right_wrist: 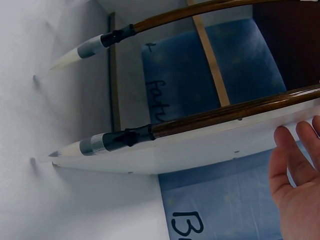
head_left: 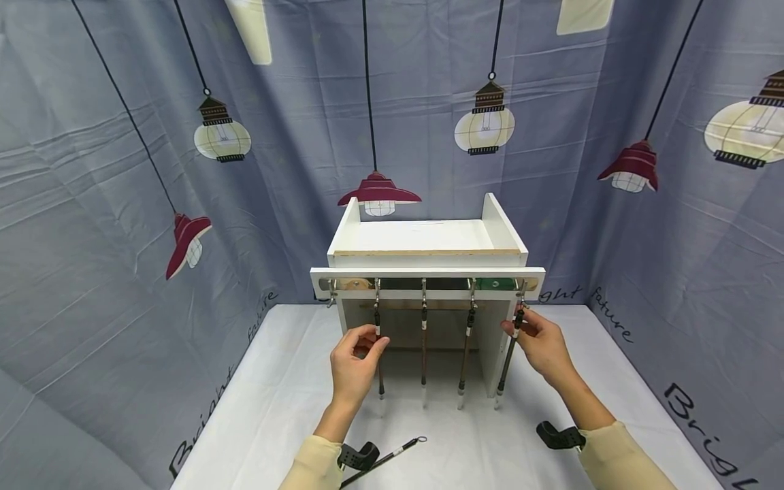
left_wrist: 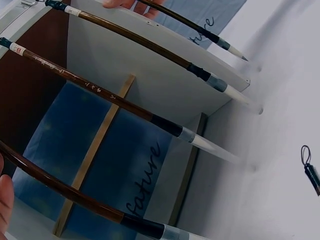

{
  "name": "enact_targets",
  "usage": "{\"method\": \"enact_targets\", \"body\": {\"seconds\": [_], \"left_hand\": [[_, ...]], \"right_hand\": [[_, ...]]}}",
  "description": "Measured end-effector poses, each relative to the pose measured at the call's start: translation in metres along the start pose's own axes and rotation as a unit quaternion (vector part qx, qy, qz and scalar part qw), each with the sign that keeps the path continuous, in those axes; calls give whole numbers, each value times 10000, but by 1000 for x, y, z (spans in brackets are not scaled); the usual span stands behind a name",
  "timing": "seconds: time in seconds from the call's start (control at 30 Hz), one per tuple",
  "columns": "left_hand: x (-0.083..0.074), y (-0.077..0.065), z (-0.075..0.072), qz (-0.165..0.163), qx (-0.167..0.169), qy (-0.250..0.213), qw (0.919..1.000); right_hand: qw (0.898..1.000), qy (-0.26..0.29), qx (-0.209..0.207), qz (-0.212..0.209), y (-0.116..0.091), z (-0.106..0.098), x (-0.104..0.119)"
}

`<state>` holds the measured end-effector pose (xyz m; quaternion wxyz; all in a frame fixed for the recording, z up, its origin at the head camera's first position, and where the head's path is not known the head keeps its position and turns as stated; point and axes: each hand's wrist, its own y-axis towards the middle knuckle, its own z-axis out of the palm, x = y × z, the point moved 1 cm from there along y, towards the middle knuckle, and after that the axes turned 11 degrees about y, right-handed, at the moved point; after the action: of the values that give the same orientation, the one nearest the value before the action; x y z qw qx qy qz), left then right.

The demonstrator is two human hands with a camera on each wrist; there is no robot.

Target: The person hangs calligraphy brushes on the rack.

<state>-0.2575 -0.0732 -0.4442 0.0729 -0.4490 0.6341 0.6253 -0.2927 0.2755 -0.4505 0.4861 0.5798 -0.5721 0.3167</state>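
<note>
Several brown-handled calligraphy brushes hang tip-down from hooks on a white slotted board (head_left: 429, 295). My left hand (head_left: 354, 371) is at the upper handle of the leftmost brush (head_left: 380, 374), thumb and forefinger pinching it. In the left wrist view only fingertips (left_wrist: 5, 197) show beside that brush. My right hand (head_left: 542, 344) is by the rightmost brush (head_left: 507, 367), its fingers loosely bent behind the upper handle. From the right wrist, this hand (right_wrist: 300, 185) appears beside the cabinet's side panel, apart from the brush handle (right_wrist: 240, 110). Two brushes, the middle one (head_left: 424, 350) and its right-hand neighbour (head_left: 465, 354), hang untouched.
Behind the board stands a white cabinet (head_left: 429, 260) with a shallow open top. Another brush (head_left: 392, 454) with a cord loop lies on the white table (head_left: 478, 449), partly hidden by the left wrist's camera mount (head_left: 360, 456). A printed blue-grey curtain (head_left: 294, 190) surrounds the table.
</note>
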Motion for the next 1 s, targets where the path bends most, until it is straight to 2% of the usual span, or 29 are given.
{"method": "enact_targets", "body": {"seconds": [0.23,0.47,1.0], "left_hand": [[4,-9,-1,-143,34,-35,9999],[8,-12,-4,-259,35,2,9997],[10,-21,-17,-138,60,-201,9997]], "right_hand": [[9999,21,95,90,-4,1,-2],[10000,63,64,41,-1,0,1],[9999,87,44,61,2,0,1]]}}
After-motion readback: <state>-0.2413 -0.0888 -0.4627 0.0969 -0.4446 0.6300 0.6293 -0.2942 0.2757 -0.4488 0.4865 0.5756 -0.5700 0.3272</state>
